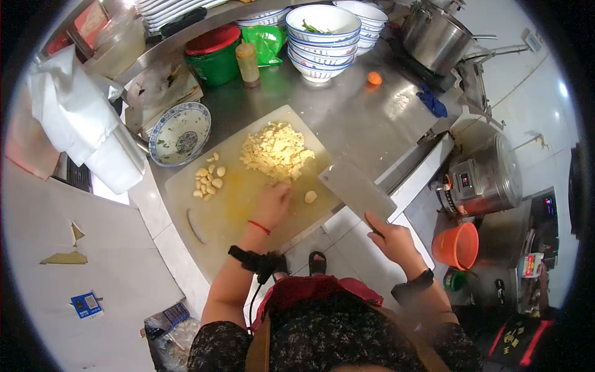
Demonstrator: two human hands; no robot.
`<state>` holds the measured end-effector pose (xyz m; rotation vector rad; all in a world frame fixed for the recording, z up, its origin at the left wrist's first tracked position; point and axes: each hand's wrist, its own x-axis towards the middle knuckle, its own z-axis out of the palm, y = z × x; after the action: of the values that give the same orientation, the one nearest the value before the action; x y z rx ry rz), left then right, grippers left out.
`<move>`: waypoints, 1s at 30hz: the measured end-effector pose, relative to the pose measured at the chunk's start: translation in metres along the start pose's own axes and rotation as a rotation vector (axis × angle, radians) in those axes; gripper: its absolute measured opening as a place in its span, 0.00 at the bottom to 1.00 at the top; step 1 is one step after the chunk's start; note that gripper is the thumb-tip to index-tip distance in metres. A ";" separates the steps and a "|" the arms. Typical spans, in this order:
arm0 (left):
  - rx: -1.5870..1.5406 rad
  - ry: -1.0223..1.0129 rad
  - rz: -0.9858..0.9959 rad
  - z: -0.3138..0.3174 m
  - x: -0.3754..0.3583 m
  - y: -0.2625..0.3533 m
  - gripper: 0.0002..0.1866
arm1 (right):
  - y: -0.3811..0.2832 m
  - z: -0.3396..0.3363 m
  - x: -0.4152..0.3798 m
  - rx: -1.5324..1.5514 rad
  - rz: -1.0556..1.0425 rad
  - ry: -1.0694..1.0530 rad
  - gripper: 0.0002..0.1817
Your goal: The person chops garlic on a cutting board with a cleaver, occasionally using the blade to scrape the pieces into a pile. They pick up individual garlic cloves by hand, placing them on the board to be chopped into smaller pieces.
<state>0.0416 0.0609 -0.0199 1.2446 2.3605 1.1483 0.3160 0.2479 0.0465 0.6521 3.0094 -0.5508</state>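
A pale cutting board (248,229) lies on the steel counter. Toward its far side is a heap of chopped yellowish pieces (277,150), with whole garlic cloves (209,178) grouped to the left. A single round clove (310,196) rests on the right part. My left hand (274,201) is at the near edge of the chopped heap, fingers curled together; what they hold, if anything, is hidden. In my right hand (393,242) is the handle of a cleaver (357,190), its broad blade reaching over the board's right edge.
A patterned bowl (180,134) stands left of the board. Behind are a green tub (214,62), a sauce bottle (247,64), stacked bowls (322,43) and an orange item (374,78). A pot (437,38) is at the back right, an orange bucket (455,245) below.
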 end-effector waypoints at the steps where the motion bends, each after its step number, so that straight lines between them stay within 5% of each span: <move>1: 0.083 0.078 -0.037 -0.009 -0.002 -0.004 0.08 | 0.001 0.006 -0.003 0.005 0.004 0.000 0.26; 5: 0.025 0.126 -0.169 -0.036 -0.009 -0.016 0.09 | -0.019 0.003 -0.001 -0.005 -0.046 -0.149 0.28; 7: 0.000 0.226 -0.170 -0.045 -0.015 -0.022 0.10 | -0.036 -0.006 0.005 0.105 -0.130 -0.001 0.28; 11: 0.038 0.276 -0.170 -0.065 -0.026 -0.028 0.09 | -0.023 0.067 0.009 0.185 -0.156 -0.034 0.29; 13: 0.154 0.291 -0.166 -0.072 -0.033 -0.044 0.09 | -0.017 0.085 0.005 0.013 0.056 -0.307 0.30; 14: 0.156 0.317 -0.166 -0.077 -0.027 -0.050 0.09 | -0.004 0.094 -0.003 0.106 -0.187 0.000 0.31; 15: 0.165 0.326 -0.186 -0.081 -0.037 -0.055 0.10 | -0.002 0.093 -0.023 0.122 -0.169 -0.022 0.31; 17: 0.166 0.357 -0.189 -0.091 -0.045 -0.061 0.10 | 0.005 0.079 -0.037 0.067 0.097 -0.321 0.32; 23: 0.215 0.420 -0.292 -0.109 -0.061 -0.072 0.11 | -0.016 0.026 -0.029 -0.147 -0.006 -0.356 0.29; 30: 0.234 0.465 -0.217 -0.113 -0.049 -0.092 0.09 | -0.070 -0.027 0.065 -0.138 -0.159 -0.074 0.27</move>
<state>-0.0423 -0.0682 -0.0199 0.8134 2.9554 1.2212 0.2300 0.2231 0.0903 0.3792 3.0113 -0.3581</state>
